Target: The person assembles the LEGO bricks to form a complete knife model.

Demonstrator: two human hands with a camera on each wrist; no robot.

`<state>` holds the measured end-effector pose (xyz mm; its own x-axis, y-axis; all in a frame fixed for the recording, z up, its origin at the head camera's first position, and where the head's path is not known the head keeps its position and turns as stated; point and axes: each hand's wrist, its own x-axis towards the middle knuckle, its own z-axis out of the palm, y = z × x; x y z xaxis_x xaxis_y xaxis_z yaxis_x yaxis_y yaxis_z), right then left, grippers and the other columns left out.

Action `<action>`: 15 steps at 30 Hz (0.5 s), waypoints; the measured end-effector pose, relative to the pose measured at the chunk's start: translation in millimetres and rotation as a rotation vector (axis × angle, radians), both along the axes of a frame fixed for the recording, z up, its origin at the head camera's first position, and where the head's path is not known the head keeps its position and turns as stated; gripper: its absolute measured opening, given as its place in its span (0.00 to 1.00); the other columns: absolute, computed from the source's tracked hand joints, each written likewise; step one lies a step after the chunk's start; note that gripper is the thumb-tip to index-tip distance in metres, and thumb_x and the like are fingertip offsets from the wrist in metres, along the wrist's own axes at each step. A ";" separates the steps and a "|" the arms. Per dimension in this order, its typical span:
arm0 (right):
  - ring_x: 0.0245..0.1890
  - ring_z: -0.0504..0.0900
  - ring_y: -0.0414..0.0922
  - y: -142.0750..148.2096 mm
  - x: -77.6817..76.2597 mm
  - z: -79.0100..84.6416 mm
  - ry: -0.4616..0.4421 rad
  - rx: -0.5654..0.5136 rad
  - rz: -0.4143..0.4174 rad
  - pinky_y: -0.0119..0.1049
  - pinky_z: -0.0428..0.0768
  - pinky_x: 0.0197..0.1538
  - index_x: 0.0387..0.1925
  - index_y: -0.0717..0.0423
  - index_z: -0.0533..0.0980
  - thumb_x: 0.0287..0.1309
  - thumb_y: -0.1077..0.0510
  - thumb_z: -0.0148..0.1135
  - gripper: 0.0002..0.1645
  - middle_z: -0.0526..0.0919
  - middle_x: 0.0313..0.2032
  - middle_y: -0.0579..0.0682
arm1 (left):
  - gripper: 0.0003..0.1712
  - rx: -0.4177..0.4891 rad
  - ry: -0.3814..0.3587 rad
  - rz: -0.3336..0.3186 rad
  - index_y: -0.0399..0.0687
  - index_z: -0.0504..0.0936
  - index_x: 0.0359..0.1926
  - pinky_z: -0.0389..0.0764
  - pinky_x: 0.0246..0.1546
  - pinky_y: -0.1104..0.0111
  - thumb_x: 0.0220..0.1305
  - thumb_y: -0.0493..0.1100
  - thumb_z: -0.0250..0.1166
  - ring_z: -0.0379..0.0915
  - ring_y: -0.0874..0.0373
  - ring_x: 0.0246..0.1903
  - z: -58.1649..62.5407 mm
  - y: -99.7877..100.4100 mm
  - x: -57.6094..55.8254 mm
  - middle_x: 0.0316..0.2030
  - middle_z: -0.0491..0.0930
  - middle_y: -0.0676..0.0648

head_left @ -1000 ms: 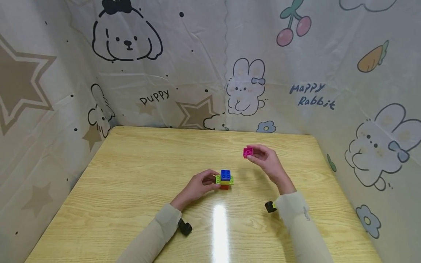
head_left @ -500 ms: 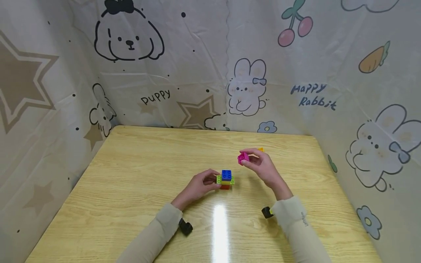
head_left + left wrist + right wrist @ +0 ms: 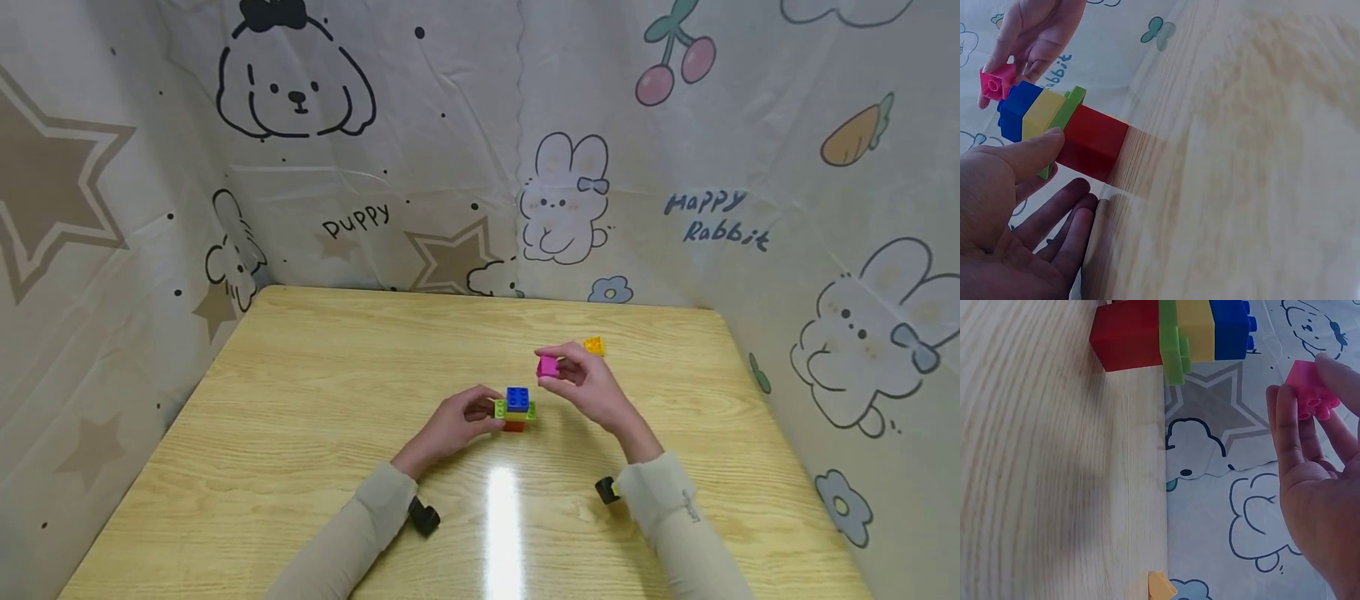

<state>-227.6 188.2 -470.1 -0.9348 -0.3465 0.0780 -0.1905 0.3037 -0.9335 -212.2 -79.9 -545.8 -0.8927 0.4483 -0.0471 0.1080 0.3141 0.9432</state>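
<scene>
A tower of toy building bricks stands upright on the table, with a red brick (image 3: 1094, 142) at its base. Above that come a long light-green plate (image 3: 1171, 340), a yellow brick (image 3: 1043, 114) and a blue brick (image 3: 517, 399) on top. My left hand (image 3: 452, 423) pinches the green plate's left end between thumb and fingers, the other fingers spread below. Held up behind and right of the tower is a pink brick (image 3: 548, 367), pinched at the fingertips of my right hand (image 3: 596, 393). In the right wrist view its studs face away from the tower, down and right.
A small orange-yellow brick (image 3: 595, 346) lies on the table behind my right hand. The wooden table (image 3: 337, 350) meets a printed cloth backdrop (image 3: 450, 167) at its back and sides. Each sleeve cuff carries a small black camera (image 3: 425, 518).
My right hand has moved left and nearer the tower, turning the pink brick. The orange-yellow brick has come into view behind that hand. My left hand keeps its hold on the tower.
</scene>
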 end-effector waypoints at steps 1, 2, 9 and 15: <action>0.56 0.83 0.54 -0.4 0.9 0.1 0.000 0.011 -0.004 0.27 0.84 0.56 0.65 0.55 0.76 0.65 0.58 0.72 0.28 0.77 0.58 0.57 | 0.20 0.001 0.003 -0.002 0.56 0.81 0.59 0.82 0.61 0.59 0.68 0.48 0.72 0.82 0.54 0.55 0.2 0.1 0.0 0.52 0.85 0.49; 0.56 0.82 0.54 -0.7 1.8 0.1 0.001 0.018 -0.009 0.27 0.84 0.56 0.64 0.55 0.76 0.64 0.58 0.72 0.28 0.77 0.58 0.57 | 0.20 -0.001 0.002 -0.002 0.56 0.81 0.59 0.82 0.61 0.59 0.68 0.48 0.72 0.82 0.54 0.55 0.5 0.2 0.0 0.52 0.85 0.49; 0.49 0.80 0.49 -5.8 7.1 -1.3 0.054 0.030 0.020 0.30 0.82 0.53 0.59 0.57 0.78 0.64 0.58 0.72 0.24 0.81 0.52 0.56 | 0.20 -0.018 -0.003 0.001 0.56 0.81 0.59 0.82 0.62 0.58 0.69 0.48 0.71 0.82 0.54 0.56 2.8 0.4 0.5 0.52 0.85 0.49; 0.44 0.78 0.49 -11.7 10.0 0.9 0.070 0.073 0.014 0.28 0.81 0.47 0.58 0.52 0.82 0.63 0.55 0.74 0.22 0.81 0.48 0.52 | 0.19 -0.019 0.007 0.004 0.57 0.81 0.58 0.82 0.62 0.58 0.69 0.48 0.71 0.82 0.54 0.55 3.2 1.1 1.4 0.52 0.86 0.49</action>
<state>-217.6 176.6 -469.2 -0.9228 -0.3670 0.1170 -0.2594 0.3674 -0.8931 -210.8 -78.8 -542.6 -0.8950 0.4434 -0.0492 0.1133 0.3326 0.9362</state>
